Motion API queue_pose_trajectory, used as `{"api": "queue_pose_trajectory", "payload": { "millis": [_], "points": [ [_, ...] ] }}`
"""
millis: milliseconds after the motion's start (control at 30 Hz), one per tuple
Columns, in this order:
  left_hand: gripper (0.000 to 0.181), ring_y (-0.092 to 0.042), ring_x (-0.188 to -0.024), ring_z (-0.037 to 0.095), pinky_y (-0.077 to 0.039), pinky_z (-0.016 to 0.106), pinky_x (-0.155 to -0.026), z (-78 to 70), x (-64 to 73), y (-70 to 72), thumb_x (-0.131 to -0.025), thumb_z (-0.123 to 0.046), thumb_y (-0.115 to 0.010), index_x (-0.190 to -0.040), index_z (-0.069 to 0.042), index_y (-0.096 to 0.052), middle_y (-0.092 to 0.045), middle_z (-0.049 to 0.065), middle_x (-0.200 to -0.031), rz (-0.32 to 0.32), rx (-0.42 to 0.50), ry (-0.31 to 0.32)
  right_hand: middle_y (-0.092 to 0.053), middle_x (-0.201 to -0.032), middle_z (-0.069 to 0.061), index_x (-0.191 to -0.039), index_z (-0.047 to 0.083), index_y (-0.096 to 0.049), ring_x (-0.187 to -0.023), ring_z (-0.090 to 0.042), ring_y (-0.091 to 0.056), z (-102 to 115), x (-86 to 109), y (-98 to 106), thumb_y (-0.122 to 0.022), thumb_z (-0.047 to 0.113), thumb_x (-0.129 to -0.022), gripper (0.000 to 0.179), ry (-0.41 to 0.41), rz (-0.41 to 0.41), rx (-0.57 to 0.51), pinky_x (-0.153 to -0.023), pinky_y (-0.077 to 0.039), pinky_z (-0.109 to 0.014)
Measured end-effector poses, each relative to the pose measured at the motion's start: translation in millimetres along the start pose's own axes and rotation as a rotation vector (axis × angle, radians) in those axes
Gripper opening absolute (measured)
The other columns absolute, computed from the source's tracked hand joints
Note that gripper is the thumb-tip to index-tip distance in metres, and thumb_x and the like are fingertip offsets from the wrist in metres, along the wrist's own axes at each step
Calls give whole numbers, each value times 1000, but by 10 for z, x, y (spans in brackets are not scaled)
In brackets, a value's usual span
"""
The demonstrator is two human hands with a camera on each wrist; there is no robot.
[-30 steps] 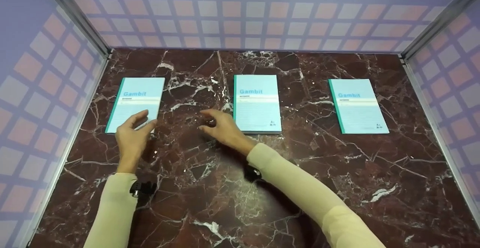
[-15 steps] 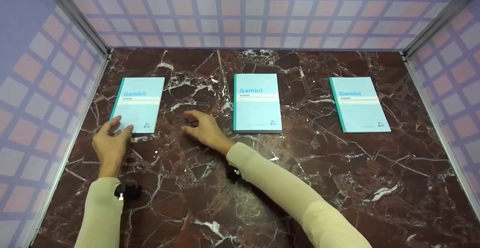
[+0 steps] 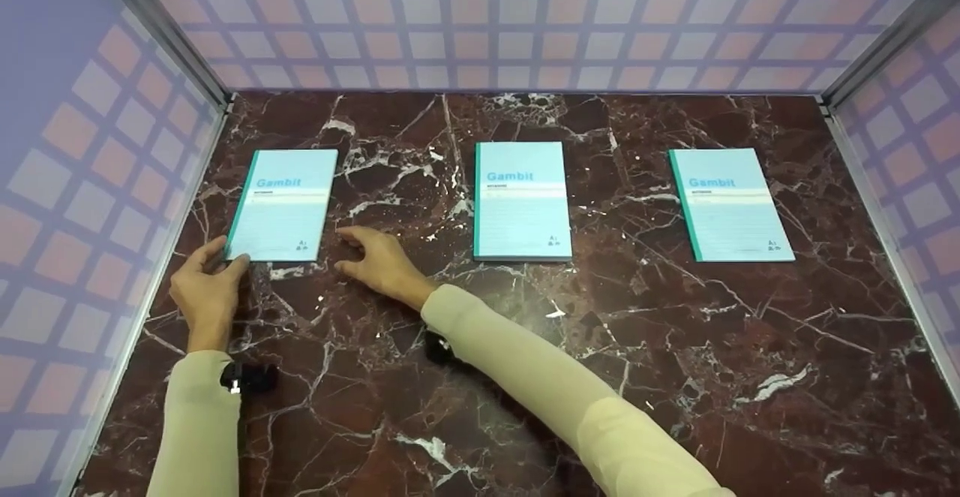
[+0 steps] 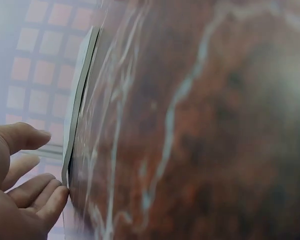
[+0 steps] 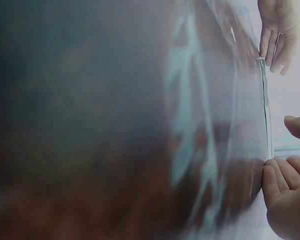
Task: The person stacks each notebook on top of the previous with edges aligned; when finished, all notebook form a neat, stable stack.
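Three pale blue notebooks with green spines lie in a row on the table. At the left notebook's [image 3: 289,204] lower left corner is my left hand [image 3: 206,290], thumb and fingers spread apart and fingertips at the cover's edge. Seen from the left wrist, the notebook's [image 4: 80,95] page edge meets the lower fingers of the left hand [image 4: 27,175]; whether they press on it I cannot tell. Just right of that notebook, my right hand [image 3: 382,264] bends its fingers loosely around nothing, a small gap away. The right wrist view has both the right hand [image 5: 287,185] and the left hand [image 5: 280,30] beside the notebook.
The middle notebook [image 3: 523,204] and the right notebook [image 3: 731,208] lie farther right. Purple panels with pink and white squares [image 3: 517,35] enclose the dark red marble table [image 3: 525,407] at the back and sides.
My left hand has moved left and down, from over the left notebook's cover to its lower left corner. Leaving the middle notebook, my right hand has moved left. The notebooks stay put.
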State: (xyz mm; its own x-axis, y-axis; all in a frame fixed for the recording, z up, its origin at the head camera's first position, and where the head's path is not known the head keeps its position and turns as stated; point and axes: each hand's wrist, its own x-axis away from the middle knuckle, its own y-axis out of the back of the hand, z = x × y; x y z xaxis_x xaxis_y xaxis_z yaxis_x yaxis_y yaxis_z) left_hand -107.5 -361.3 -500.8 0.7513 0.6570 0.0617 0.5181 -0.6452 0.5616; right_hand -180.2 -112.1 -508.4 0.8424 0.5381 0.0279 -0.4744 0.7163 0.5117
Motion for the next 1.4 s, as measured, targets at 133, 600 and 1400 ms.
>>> {"api": "queue_pose_trajectory", "payload": {
  "millis": [133,600,1400],
  "points": [
    [50,-67,-126,24,-56,25,-100,22,-13,36,-98,-19,-78,-146,-13,-67,-66,12,-143,7,-55,9,-64,-144,-10,-153,8,-56,-129,-18,-62,65,-57,-45,-80,16,-97,61,9,63,48,-109,-46,-19],
    [37,-67,-121,15,-52,24,-97,41,-16,88,-95,-17,-81,-132,-13,-77,-70,4,-139,2,-5,88,-66,-141,-10,-154,11,-58,-125,-18,-61,118,-77,-111,-71,12,-103,52,-5,131,50,-104,-48,-19],
    [20,-78,-89,21,-62,31,-88,-179,165,259,-90,17,-76,-106,6,-81,-73,9,-109,249,965,374,-74,-122,-9,-138,3,-68,-107,-15,-70,-15,-59,-34,-69,8,-103,35,-64,-123,-202,-91,-54,-18]
  ]
}}
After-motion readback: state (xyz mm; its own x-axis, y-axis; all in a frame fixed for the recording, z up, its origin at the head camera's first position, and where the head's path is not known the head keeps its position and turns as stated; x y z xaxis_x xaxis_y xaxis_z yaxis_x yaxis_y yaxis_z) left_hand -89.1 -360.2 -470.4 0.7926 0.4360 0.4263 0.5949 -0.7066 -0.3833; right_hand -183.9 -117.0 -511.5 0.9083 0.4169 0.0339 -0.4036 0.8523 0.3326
